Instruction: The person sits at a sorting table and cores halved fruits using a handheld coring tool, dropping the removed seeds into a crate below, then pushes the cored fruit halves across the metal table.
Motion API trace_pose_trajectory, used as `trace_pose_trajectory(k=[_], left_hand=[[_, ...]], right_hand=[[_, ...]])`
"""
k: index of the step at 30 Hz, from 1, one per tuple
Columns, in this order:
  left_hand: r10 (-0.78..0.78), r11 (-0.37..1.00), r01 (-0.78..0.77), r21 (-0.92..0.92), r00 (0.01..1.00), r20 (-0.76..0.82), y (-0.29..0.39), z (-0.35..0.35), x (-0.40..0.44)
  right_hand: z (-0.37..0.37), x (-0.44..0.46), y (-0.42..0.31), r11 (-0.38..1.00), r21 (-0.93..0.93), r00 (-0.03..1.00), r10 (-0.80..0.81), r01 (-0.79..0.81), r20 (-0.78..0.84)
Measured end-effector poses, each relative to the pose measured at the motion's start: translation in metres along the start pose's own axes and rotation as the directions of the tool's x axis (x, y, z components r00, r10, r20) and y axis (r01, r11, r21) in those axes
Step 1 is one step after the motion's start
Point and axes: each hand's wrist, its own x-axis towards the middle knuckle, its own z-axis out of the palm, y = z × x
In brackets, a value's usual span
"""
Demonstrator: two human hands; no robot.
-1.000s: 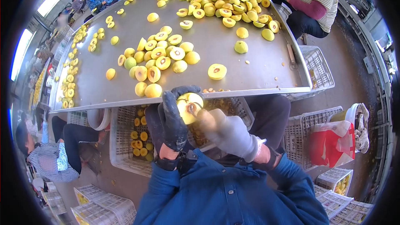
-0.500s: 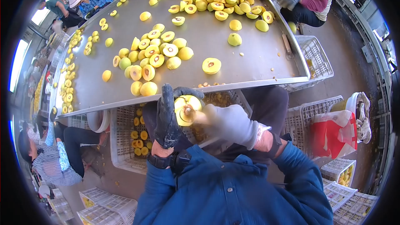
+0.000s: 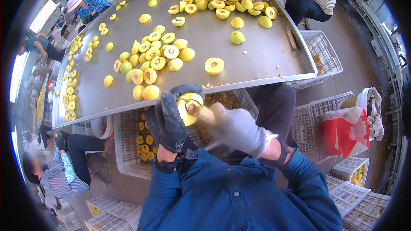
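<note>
My left hand [image 3: 170,122], in a black glove, is closed around a yellow peach half [image 3: 184,113], cut face turned toward my right hand. In a grey glove, my right hand [image 3: 242,130] grips a pitting tool [image 3: 206,114] with a pale wooden handle. Its curved metal loop is at the stone cavity in the middle of the peach half; how deep it sits is hidden. Both hands are just in front of the table's near edge, over my lap. Past them, a cluster of peach halves [image 3: 157,63] lies on the metal table [image 3: 188,87].
A larger peach heap [image 3: 222,0] covers the table's far side. Another wooden-handled tool [image 3: 292,40] lies near the right rim. Below the table is a crate [image 3: 128,158] with peach halves. Crates and a red bag [image 3: 344,130] stand right. Co-workers sit around the table.
The tool's metal loop now shows at the cut face, and the peach half is tilted slightly in my left hand. The view has shifted a little. The co-worker at upper right has moved their hands.
</note>
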Motion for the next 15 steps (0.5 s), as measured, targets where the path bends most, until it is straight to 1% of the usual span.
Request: trace_pose_trajectory(k=[1, 4, 5, 6, 8, 9, 11, 13, 15], left_hand=[[-0.109, 0.982, 0.119, -0.144, 0.991, 0.074, -0.005, -0.004, 0.000], [-0.235, 0.861, 0.309, -0.405, 0.946, 0.224, -0.020, -0.012, 0.002], [-0.166, 0.942, 0.221, -0.251, 0.961, 0.221, -0.020, -0.011, 0.002], [-0.097, 0.989, 0.120, -0.088, 0.969, 0.229, -0.019, -0.011, 0.003], [-0.065, 0.998, 0.058, 0.036, 0.970, 0.236, -0.017, -0.010, 0.004], [-0.100, 0.995, 0.103, -0.005, 0.969, 0.225, -0.018, -0.008, 0.004], [-0.127, 0.982, 0.148, -0.116, 0.977, 0.169, -0.013, -0.001, 0.002], [-0.116, 0.958, 0.131, -0.254, 0.991, 0.072, -0.002, 0.009, 0.000], [0.043, 0.999, -0.043, -0.008, 0.998, -0.038, -0.003, 0.012, 0.000]], right_hand=[[-0.001, 0.000, 0.004, 0.998, -0.052, 0.999, -0.042, 0.041, -0.006], [-0.002, 0.000, 0.018, 0.978, -0.168, 0.992, -0.123, 0.122, 0.005], [-0.003, 0.000, 0.021, 0.970, -0.196, 0.989, -0.144, 0.144, 0.015], [-0.007, 0.000, 0.023, 0.973, -0.183, 0.990, -0.140, 0.142, 0.025], [-0.017, 0.001, 0.025, 0.977, -0.161, 0.990, -0.134, 0.139, 0.040], [-0.019, 0.002, 0.027, 0.982, -0.142, 0.991, -0.117, 0.126, 0.072], [-0.017, 0.001, 0.027, 0.996, 0.007, 0.995, -0.092, 0.091, 0.036], [-0.014, 0.001, 0.022, 0.991, 0.121, 0.998, -0.057, 0.054, 0.018], [-0.009, -0.002, 0.013, 0.979, 0.206, 1.000, -0.008, 0.002, 0.028]])
